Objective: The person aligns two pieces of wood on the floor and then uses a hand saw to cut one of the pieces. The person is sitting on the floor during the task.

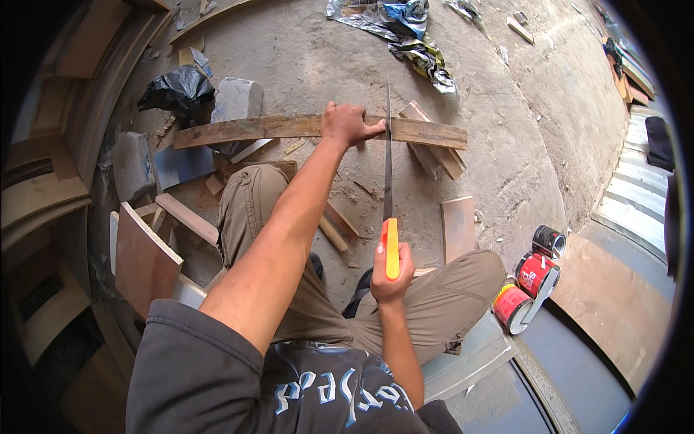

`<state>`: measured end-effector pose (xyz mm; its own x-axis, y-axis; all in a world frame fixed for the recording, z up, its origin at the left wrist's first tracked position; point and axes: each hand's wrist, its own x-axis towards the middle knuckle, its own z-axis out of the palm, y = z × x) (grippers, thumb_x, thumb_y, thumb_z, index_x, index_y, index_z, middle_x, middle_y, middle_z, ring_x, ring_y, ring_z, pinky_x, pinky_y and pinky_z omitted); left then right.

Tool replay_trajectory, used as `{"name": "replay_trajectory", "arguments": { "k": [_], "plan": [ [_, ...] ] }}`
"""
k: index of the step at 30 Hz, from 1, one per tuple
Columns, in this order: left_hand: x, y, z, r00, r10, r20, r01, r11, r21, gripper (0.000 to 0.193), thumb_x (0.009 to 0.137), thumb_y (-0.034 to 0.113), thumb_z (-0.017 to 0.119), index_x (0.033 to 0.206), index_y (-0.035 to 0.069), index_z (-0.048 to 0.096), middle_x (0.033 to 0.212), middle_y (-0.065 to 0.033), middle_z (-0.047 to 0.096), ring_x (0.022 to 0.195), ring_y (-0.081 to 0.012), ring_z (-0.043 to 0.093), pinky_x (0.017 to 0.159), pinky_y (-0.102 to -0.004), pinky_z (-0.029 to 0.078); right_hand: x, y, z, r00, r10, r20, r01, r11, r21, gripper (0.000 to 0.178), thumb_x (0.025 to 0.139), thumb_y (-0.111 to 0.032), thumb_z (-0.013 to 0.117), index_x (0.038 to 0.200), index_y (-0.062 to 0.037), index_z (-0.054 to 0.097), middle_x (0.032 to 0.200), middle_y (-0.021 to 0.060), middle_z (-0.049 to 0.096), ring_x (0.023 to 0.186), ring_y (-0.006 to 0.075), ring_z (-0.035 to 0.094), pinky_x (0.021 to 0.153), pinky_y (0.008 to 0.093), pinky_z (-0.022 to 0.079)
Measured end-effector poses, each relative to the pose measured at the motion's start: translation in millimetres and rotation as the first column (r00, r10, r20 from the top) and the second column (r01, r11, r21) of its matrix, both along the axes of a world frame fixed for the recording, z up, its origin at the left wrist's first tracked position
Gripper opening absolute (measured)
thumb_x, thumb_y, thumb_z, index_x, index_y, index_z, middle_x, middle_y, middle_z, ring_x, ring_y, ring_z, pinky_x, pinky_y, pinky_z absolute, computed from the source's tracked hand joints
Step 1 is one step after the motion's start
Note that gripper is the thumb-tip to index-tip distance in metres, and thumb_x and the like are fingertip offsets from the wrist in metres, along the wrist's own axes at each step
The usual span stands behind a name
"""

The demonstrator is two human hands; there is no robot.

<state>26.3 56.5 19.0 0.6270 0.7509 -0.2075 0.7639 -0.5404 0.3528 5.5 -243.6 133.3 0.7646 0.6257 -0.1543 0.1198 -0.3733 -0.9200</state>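
Observation:
My right hand (392,275) is closed round the orange handle of a handsaw (389,177). The saw's long thin blade points away from me and lies across a narrow wooden plank (260,129). My left hand (348,124) grips that plank just left of the blade, its thumb close to the steel. The plank lies crosswise, raised off the ground. Beneath its right end is a short wood block (444,158), set at a slant. Near its left part stands a grey concrete block (237,100).
Offcuts and a curved brown board (147,260) crowd the left, beside wooden furniture frames (43,192). Several paint cans (512,307) stand right of my knee, near a plywood sheet (614,304). Crumpled foil wrappers (426,61) and a black plastic bag (176,88) lie farther off.

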Motion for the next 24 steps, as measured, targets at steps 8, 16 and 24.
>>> {"name": "replay_trajectory", "arguments": {
  "k": [8, 16, 24],
  "plan": [
    [1, -2, -8, 0.999, -0.002, 0.039, 0.000, 0.999, 0.050, 0.066, 0.078, 0.073, 0.055, 0.081, 0.010, 0.074, 0.077, -0.0122, 0.071, 0.077, -0.0250, 0.068, 0.087, -0.0387, 0.043, 10, 10, 0, 0.985, -0.034, -0.170, 0.034, 0.999, -0.005, 0.021, 0.090, -0.016, 0.066, 0.082, -0.0016, 0.054, 0.062, 0.0030, 0.054, 0.057, 0.0088, 0.049, 0.054, 0.0260, 0.042],
    [3, -2, -6, 0.999, 0.008, 0.033, -0.009, 0.999, 0.038, 0.065, 0.079, 0.073, 0.055, 0.080, 0.010, 0.073, 0.074, -0.0106, 0.071, 0.074, -0.0241, 0.068, 0.086, -0.0382, 0.044, -2, -3, 15, 0.999, 0.026, -0.042, -0.028, 0.998, -0.048, 0.020, 0.090, -0.015, 0.066, 0.080, -0.0028, 0.053, 0.056, 0.0009, 0.048, 0.053, 0.0062, 0.045, 0.049, 0.0260, 0.037],
    [-5, -6, -12, 0.999, 0.002, 0.050, -0.008, 0.991, 0.132, 0.065, 0.078, 0.073, 0.055, 0.081, 0.011, 0.073, 0.077, -0.0114, 0.071, 0.075, -0.0243, 0.068, 0.084, -0.0377, 0.044, 5, -3, 3, 0.998, 0.001, -0.061, -0.001, 1.000, -0.011, 0.020, 0.089, -0.013, 0.068, 0.079, -0.0037, 0.052, 0.056, 0.0023, 0.048, 0.050, 0.0084, 0.044, 0.047, 0.0275, 0.036]
  ]
}}
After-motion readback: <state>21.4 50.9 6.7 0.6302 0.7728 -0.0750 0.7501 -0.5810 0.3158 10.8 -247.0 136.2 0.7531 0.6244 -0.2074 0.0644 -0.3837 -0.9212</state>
